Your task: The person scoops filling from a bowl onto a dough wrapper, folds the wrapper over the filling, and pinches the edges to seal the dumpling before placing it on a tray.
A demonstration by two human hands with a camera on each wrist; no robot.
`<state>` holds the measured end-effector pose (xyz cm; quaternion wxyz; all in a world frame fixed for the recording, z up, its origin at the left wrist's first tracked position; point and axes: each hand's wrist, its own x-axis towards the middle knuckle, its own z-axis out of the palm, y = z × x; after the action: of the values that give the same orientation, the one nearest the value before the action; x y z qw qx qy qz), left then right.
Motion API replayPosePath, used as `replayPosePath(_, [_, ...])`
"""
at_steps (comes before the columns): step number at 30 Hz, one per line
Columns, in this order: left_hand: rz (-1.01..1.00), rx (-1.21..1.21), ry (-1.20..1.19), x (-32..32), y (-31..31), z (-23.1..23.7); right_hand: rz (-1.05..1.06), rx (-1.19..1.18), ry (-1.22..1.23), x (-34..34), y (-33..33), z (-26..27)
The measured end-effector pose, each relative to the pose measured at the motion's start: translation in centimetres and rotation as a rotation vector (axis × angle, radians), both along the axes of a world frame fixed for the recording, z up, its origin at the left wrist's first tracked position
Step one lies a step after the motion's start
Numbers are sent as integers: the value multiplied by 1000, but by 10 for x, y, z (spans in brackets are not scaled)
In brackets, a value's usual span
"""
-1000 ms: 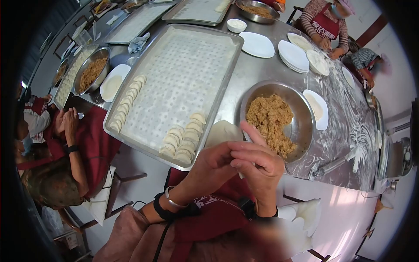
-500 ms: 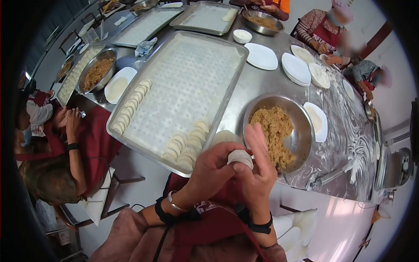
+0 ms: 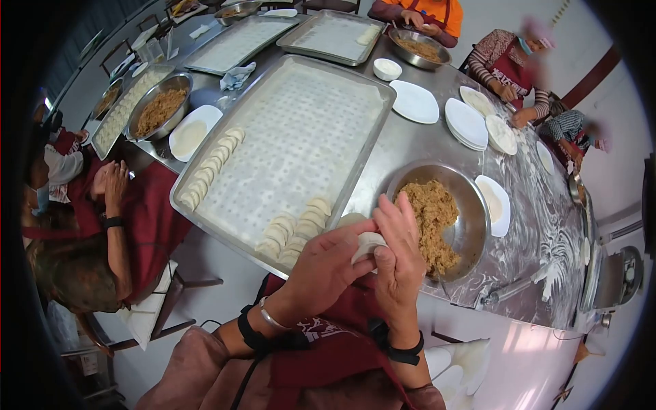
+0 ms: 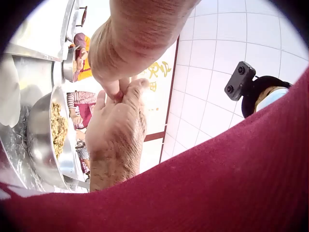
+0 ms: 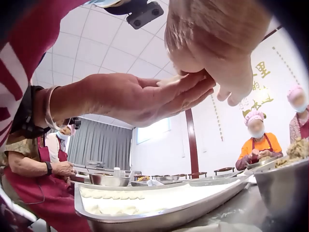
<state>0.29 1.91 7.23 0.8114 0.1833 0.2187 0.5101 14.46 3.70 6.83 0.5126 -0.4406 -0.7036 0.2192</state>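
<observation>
A pale dough piece [image 3: 367, 246] lies between the two hands in the head view, partly covered by fingers. My left hand [image 3: 321, 270] holds its left side with bent fingers. On the other side, my right hand [image 3: 400, 263] pinches it with the thumb while the fingers point up and away. Both wrist views show the hands meeting, the left [image 5: 140, 99] and the right [image 4: 118, 133], with the dough hidden. Just beyond them are a metal tray [image 3: 365, 147] with rows of folded dumplings [image 3: 277, 236] and a steel bowl [image 3: 475, 222] of brown filling [image 3: 430, 212].
A round wrapper [image 3: 352, 219] lies between tray and bowl, partly behind my fingers. White plates [image 3: 415, 102] and a small white bowl [image 3: 387, 69] stand farther back. Flour covers the table's right side [image 3: 526, 225]. People work at the left and far right.
The dough was hidden behind my fingers, then came into sight between my hands, and now sits slightly farther left. The tray and bowl appear lower in the head view.
</observation>
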Motion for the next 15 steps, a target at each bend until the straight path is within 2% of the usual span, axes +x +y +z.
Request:
replayPosePath(2, [-7,-8,11,0,-3,-1,78,10,-135,6,3,-3])
replayPosePath(5, [-7,64,7,-1,-2,2,50,72,-172,1,8,11])
replayPosePath(6, [-2,145,132,-3,0,5,55,76,-174,-2,6,15])
replayPosePath(7, [7,225,258,-5,1,7,28,-28,-2,-7,2,17])
replayPosePath(8, [17,224,256,-6,2,5,3,-135,170,-10,-2,18])
replayPosePath(9, [11,167,49,-7,2,1,-11,-175,292,-11,-3,16])
replayPosePath(10, [2,110,-159,-8,3,-2,-5,-176,288,-12,-5,12])
replayPosePath(15, [4,79,-200,-8,2,-3,-56,-92,339,-17,-2,6])
